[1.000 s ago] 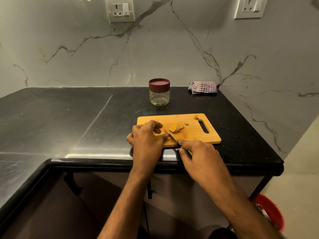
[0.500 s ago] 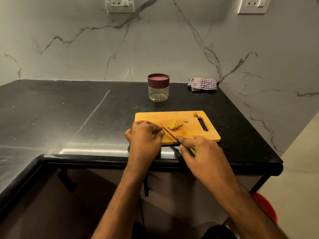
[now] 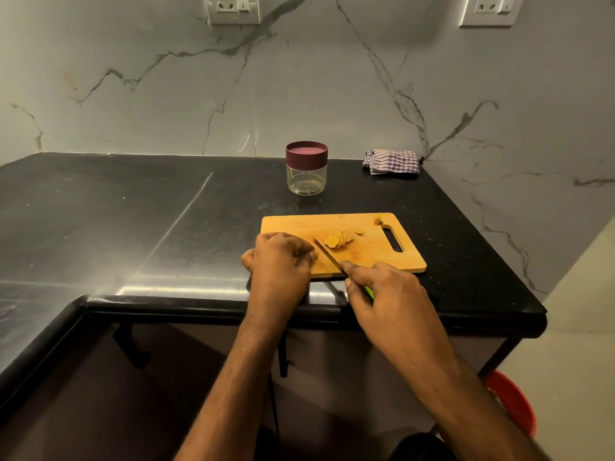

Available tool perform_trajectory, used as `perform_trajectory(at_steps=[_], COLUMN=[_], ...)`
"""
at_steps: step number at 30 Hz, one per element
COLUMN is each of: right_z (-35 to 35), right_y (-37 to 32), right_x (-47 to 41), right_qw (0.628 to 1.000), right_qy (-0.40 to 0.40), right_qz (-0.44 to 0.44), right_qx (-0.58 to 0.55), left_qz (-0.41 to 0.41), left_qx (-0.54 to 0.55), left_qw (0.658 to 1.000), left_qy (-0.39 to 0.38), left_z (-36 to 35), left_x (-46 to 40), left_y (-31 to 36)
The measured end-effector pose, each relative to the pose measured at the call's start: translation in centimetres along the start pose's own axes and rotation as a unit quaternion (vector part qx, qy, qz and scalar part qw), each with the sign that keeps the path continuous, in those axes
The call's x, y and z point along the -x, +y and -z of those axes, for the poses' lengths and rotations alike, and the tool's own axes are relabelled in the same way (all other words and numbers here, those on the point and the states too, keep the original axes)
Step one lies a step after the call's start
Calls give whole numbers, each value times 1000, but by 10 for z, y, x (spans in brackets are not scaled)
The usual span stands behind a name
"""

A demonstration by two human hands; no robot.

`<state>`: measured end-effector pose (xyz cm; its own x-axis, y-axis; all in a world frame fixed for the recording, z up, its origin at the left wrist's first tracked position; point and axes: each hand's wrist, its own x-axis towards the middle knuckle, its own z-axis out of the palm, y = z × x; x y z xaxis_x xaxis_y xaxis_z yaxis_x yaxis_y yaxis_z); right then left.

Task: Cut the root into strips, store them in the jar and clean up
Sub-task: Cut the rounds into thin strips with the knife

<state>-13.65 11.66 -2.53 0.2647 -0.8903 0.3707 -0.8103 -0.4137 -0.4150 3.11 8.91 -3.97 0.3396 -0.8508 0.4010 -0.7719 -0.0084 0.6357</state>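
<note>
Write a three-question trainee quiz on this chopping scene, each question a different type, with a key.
1. True or false: the jar has its lid on.
2. Multiple choice: the checked cloth lies (A) on the cutting board, (B) at the back of the counter by the wall, (C) under the jar.
3. Fill in: the right hand grips the ___.

Key
1. True; the jar looks empty.
2. B
3. knife; the left hand holds the root piece, mostly hidden, beside the cut slices.

Both forearms bare to the frame's edge (no sleeves, rings or watch visible); left hand (image 3: 278, 266), right hand (image 3: 387, 296)
</note>
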Motion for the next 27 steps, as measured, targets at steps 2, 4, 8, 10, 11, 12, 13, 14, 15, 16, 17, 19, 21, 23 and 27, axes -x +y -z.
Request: perform_trajectory(at_steps=[2,4,8,10,11,12,13,14,15,16,17,19,21,23,27], right_z=[-1,-1,0,0,-1,-2,-4,-5,-6,-7,-7,-4,0,5,5], right_y=[-1,-2,-6,-8,-9,-11,-13,-14,-16,-17,-17,-13,-8,-3,1], right_x=[1,2,1,-4,-8,-12,-16,-21,-24,-26,-26,-19,-6,2,0], right_qw=[1000,1000,1000,1000,1000,999,999,999,999,999,999,999,999,999,997], right_qy=[-7,-15,-17,-22,-27,-32,-38,-40,-40,-40,-42,-49,-43,-28,-34], right_qz=[2,2,7,8,5,2,-3,-6,-8,-9,-9,-12,-19,-20,-20], right_qx=[6,9,11,5,-2,-10,-16,-19,-21,-22,-21,-15,-8,3,65], left_qz=[3,3,0,0,-1,-1,-1,-1,0,1,1,2,5,8,17], left_qx=[-7,-11,-12,-11,-12,-12,-11,-11,-12,-14,-17,-20,-19,-21,-2], left_qw=[1000,1000,1000,1000,1000,1000,1000,1000,1000,1000,1000,1000,1000,1000,1000], left_qy=[-5,-10,-10,-13,-16,-18,-20,-20,-20,-19,-18,-18,-20,-18,-12], left_z=[0,0,0,1,1,2,3,3,3,3,4,3,3,2,2], left_x=[-1,-1,0,-1,-2,-2,-3,-3,-2,-2,-1,-1,-1,-1,0], left_y=[1,1,2,2,2,2,2,3,3,4,5,5,6,5,4])
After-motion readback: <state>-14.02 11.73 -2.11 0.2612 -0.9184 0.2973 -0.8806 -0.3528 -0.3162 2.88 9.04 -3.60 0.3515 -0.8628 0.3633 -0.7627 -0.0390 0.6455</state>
